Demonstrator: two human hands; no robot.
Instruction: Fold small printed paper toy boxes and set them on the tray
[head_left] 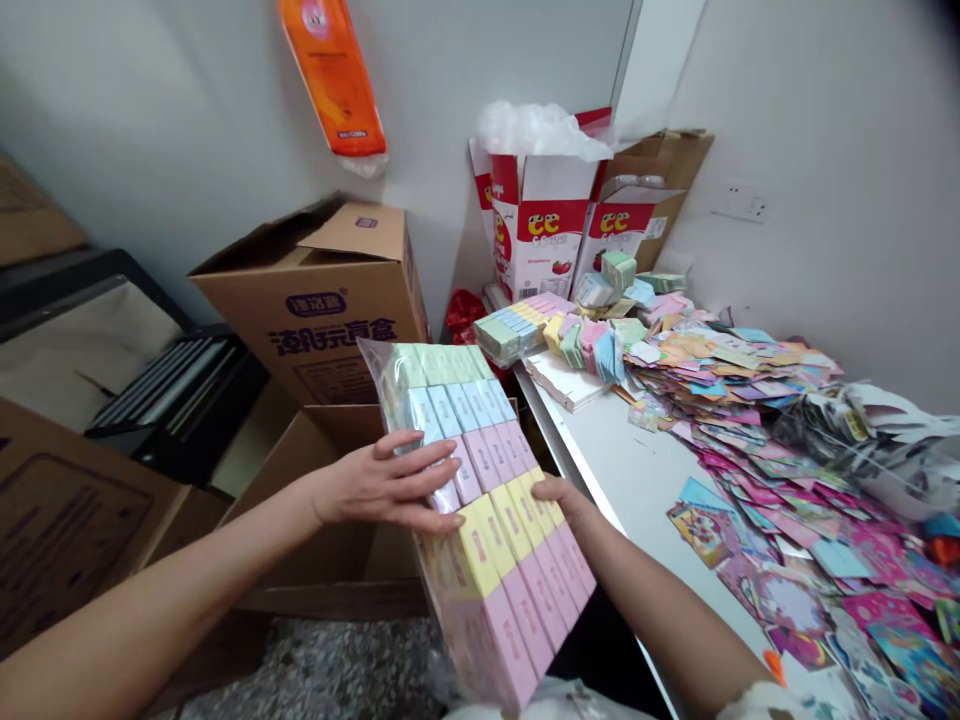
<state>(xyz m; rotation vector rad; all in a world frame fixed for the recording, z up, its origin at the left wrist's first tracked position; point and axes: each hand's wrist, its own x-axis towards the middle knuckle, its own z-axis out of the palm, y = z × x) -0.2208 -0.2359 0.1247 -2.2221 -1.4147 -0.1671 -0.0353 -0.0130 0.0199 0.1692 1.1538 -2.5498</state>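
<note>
Shrink-wrapped pack of small boxes held up mid-view, tilted, face to camera; rows of green, blue, purple, yellow and pink; open carton behind and to its left; left hand laid across the left part of the face, digits loosely spread against the film; cannot tell whether it pinches or only presses; right hand closed round the right edge, thumb on the yellow row, other fingers hidden.

Step in hand, as I judge it: handling the pack, steadying it by both sides; any further move calls for an even hold from both hands, as the film looks slick and the pack broad.

Lettering: box faces carry small print, unreadable here; brown carton behind has a dark badge above large Chinese characters, seemingly 潮玩盲盒; red-and-white carton shows "CC" and "Strawberry" with a berry picture; orange packet on the wall, text too small.

Outward, right: white worktop; on it a second wrapped pack, loose pastel stacks, a broad heap of printed cards.
</note>
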